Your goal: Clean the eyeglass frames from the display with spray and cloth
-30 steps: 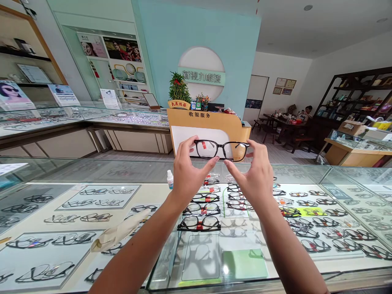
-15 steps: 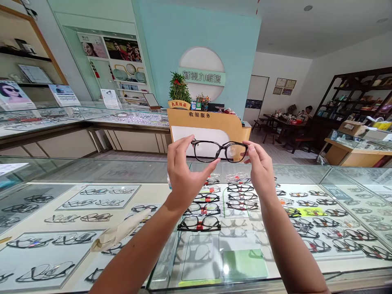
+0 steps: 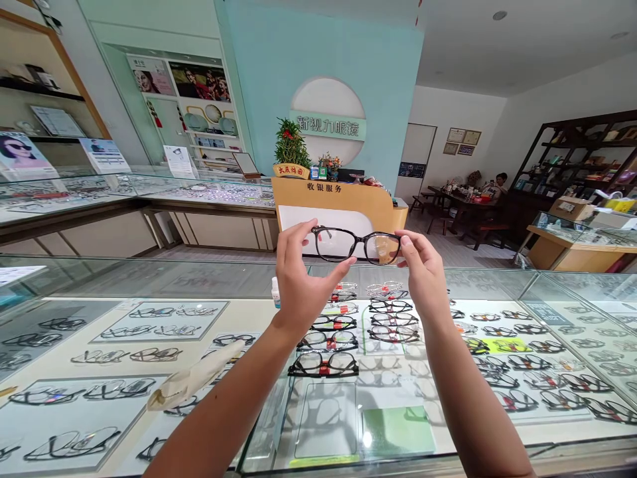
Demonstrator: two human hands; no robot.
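Black-framed eyeglasses (image 3: pixel 359 240) are held up level above the glass display case, lenses upright. My left hand (image 3: pixel 304 272) grips their left end, fingers at the hinge corner and thumb below the left lens. At the opposite end my right hand (image 3: pixel 422 265) pinches the right corner between thumb and fingers. Below my hands, rows of spectacle frames (image 3: pixel 326 364) with red tags lie in the case. A cream cloth (image 3: pixel 199 378) rests on the glass to the left of my left forearm. A small white bottle (image 3: pixel 275 292) is partly hidden behind my left hand.
The glass display case (image 3: pixel 249 458) spans the foreground. A wooden cashier counter (image 3: pixel 343 192) with a potted plant (image 3: pixel 291 143) stands beyond it. More showcases (image 3: pixel 209 192) run along the left. At the back right, a person (image 3: pixel 500 182) sits by a dark table.
Both hands still hold the eyeglasses. My left hand and the glasses' left end have shifted very slightly to the right, and the glasses have turned a little.
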